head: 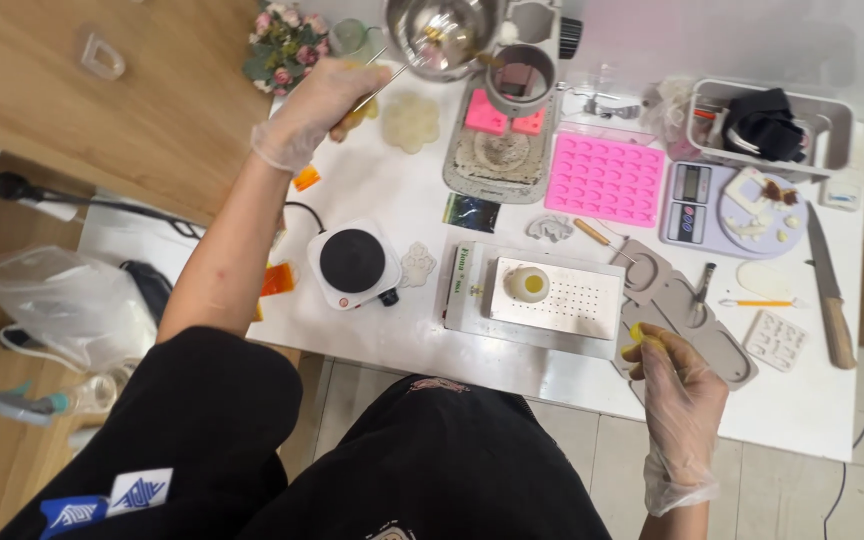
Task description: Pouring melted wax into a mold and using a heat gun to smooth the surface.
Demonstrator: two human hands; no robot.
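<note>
Two gloved hands are at work over the white table (392, 190). Nearest to you, your right hand (677, 390) hangs at the near edge of the table, and its fingertips are pressed together on a small yellow piece (640, 333). This piece sits at the top of the hand, just above the grey mould tray (677, 310), which lies directly beyond your fingers. To the left of that hand stands a white perforated box (557, 298) with a round yellow piece in it. Further left is the small black hot plate (353, 262). Behind these things you see the pink silicone mould (605, 177) and the digital scale (727, 208), and a knife (824, 285) lies at the right side. Farthest from you, your left hand (317, 110) is closed around the thin handle of the metal pot (439, 35). The pot is up and to the right of this hand, at the far edge of the table, beside the small bouquet of flowers (282, 45).
</note>
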